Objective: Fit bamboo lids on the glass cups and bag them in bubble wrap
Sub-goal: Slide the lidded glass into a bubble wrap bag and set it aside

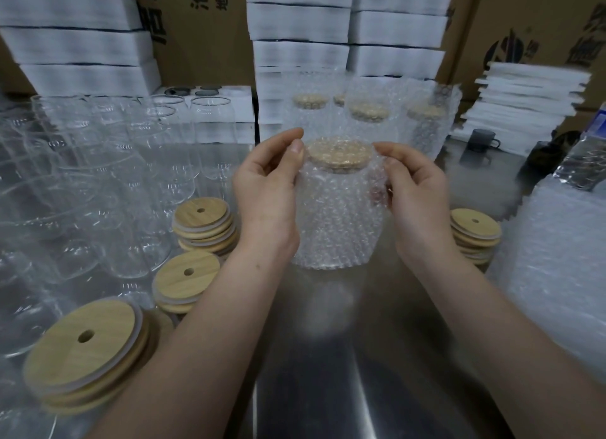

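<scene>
Steel bench (328, 356) runs up to a wall of cardboard boxes (203, 29) and stacked white foam sheets (295, 22). At the middle of the bench stands a glass cup (337, 222) with a bamboo lid (339, 152) on it, already inside a bubble wrap bag (331, 242); whether its base touches the steel or hangs just above it cannot be told.

The left hand (265, 189) pinches the bag beside the lid's left edge, its grip pressed together between thumb and forefinger. The right hand (416, 189) holds the bag on the other side, its grip curled round a fold of wrap just below the lid.

Behind them stand more bagged cups (370, 117) with lids on. Bare glass cups (98, 176) crowd the left side, with three stacks of loose lids (205, 225) in front of them and a fourth stack (475, 235) near the right wrist. A pile of spare bags (557, 258) lies at the right, with a plastic bottle (583, 156) and a dark mug (480, 140) beyond.
</scene>
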The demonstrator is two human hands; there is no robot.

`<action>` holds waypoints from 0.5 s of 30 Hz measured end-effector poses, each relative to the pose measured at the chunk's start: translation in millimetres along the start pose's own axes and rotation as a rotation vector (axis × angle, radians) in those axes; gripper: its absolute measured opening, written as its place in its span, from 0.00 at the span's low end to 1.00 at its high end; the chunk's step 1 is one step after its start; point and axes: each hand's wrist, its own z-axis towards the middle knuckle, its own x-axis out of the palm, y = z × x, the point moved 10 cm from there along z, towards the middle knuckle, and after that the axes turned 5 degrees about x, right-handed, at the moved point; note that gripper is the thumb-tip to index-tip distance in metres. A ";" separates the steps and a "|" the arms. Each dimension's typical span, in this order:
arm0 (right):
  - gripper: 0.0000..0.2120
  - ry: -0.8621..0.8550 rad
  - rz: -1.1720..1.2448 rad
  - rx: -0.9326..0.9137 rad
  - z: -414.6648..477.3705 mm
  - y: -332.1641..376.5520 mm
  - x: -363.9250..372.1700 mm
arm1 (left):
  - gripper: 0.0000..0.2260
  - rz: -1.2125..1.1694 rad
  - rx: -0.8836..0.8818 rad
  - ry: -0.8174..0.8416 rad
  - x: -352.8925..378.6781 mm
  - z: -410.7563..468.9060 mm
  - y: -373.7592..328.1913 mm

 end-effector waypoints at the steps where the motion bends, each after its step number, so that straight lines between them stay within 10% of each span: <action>1: 0.12 -0.002 -0.039 -0.023 -0.1 1.2 -0.2 | 0.08 0.015 -0.001 -0.001 -0.6 -0.4 0.6; 9: 0.11 0.043 -0.351 -0.283 -9.4 20.1 10.0 | 0.09 0.076 -0.026 -0.026 -6.9 -1.4 9.2; 15: 0.37 0.050 -0.628 -0.286 -14.7 20.6 21.2 | 0.05 0.262 0.150 0.017 -4.1 -8.1 -2.1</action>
